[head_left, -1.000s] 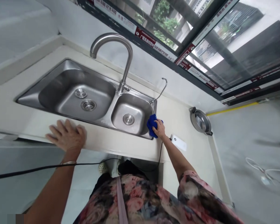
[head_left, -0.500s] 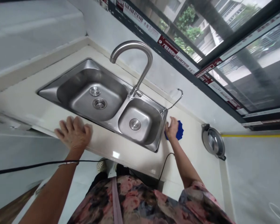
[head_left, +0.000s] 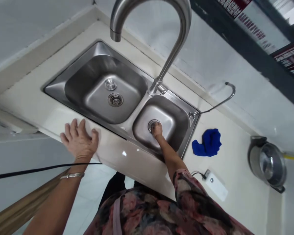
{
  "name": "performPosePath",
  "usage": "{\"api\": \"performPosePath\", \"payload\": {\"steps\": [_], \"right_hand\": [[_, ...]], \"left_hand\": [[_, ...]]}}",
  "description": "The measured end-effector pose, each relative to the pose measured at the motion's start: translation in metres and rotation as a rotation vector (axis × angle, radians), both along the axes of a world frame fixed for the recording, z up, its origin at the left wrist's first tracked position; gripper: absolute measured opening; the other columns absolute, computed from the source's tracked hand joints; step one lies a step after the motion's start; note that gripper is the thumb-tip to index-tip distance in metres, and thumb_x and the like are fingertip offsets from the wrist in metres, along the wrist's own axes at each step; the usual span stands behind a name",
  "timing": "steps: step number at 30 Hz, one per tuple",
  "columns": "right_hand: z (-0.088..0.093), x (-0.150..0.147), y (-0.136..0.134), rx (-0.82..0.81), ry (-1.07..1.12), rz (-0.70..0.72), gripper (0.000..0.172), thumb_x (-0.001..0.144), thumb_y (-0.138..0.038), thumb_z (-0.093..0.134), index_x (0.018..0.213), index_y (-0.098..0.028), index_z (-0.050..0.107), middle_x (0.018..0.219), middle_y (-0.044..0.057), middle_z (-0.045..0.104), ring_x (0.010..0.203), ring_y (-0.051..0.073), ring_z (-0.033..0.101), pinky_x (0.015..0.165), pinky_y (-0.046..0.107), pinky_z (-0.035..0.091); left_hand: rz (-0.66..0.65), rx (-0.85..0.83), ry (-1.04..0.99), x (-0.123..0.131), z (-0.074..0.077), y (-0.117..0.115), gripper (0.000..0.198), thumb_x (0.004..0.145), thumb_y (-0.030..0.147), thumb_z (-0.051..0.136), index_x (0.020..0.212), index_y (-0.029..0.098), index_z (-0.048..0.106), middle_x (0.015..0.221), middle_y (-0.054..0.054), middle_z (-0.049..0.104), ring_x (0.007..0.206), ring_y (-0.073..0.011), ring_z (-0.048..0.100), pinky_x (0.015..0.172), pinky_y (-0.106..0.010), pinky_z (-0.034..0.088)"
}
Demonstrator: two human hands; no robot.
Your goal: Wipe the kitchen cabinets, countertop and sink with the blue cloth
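Observation:
My left hand (head_left: pixel 79 140) lies flat on the front edge of the countertop with its fingers spread, holding nothing. Down in the smaller sink basin (head_left: pixel 181 127), my right hand (head_left: pixel 157 129) is closed at the sink strainer (head_left: pixel 152 124) in the drain. The fingertips are partly hidden and seem to pinch the strainer's middle. In the larger basin (head_left: pixel 75 75), another strainer (head_left: pixel 110 84) sits out beside the uncovered drain (head_left: pixel 115 100). To the right of the sink, a crumpled blue cloth (head_left: pixel 208 143) rests on the countertop, apart from both hands.
A tall curved faucet (head_left: pixel 172 54) rises behind the basins. At the sink's right corner stands a thin bent spout (head_left: pixel 219 104). Farther right are a metal pot with a glass lid (head_left: pixel 269 164) and a white power bank (head_left: pixel 217 186) with a cable. A black cord (head_left: pixel 39 169) crosses near my left wrist.
My right hand has let go of the blue cloth and moved left into the smaller basin, down to its drain. My left hand stays on the counter edge. The view has shifted closer.

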State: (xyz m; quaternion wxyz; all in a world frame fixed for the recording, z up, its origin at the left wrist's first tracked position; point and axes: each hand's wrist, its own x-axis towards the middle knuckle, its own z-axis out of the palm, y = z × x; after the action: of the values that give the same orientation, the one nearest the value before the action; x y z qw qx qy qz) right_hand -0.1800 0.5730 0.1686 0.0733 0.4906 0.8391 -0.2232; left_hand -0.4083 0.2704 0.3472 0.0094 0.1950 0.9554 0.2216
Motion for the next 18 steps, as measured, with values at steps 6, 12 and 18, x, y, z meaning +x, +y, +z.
{"api": "performPosePath", "payload": {"steps": [6, 12, 18], "right_hand": [[-0.011, -0.005, 0.000, 0.012, 0.048, -0.092, 0.028, 0.080, -0.022, 0.058, 0.104, -0.014, 0.070, 0.118, 0.015, 0.068, 0.108, 0.026, 0.062, 0.100, 0.037, 0.050], [-0.007, -0.004, 0.004, -0.002, 0.118, -0.146, 0.031, 0.072, -0.024, 0.064, 0.100, -0.013, 0.069, 0.117, 0.017, 0.067, 0.099, 0.026, 0.065, 0.096, 0.038, 0.053], [0.004, 0.021, 0.024, -0.009, 0.224, -0.270, 0.027, 0.071, -0.030, 0.063, 0.094, -0.015, 0.067, 0.105, 0.013, 0.070, 0.092, 0.025, 0.066, 0.092, 0.040, 0.055]], "left_hand": [[0.009, -0.008, 0.010, -0.001, -0.003, -0.001, 0.066, 0.098, 0.052, 0.045, 0.157, 0.023, 0.044, 0.168, -0.012, 0.034, 0.159, -0.0351, 0.019, 0.129, -0.063, 0.008], [0.006, 0.014, 0.001, 0.000, -0.002, -0.001, 0.065, 0.098, 0.050, 0.047, 0.157, 0.023, 0.044, 0.167, -0.012, 0.035, 0.159, -0.0346, 0.019, 0.129, -0.062, 0.007], [0.000, 0.028, -0.039, 0.000, 0.000, 0.000, 0.067, 0.097, 0.050, 0.050, 0.158, 0.024, 0.042, 0.169, -0.011, 0.032, 0.160, -0.0349, 0.016, 0.129, -0.063, 0.005]]}}
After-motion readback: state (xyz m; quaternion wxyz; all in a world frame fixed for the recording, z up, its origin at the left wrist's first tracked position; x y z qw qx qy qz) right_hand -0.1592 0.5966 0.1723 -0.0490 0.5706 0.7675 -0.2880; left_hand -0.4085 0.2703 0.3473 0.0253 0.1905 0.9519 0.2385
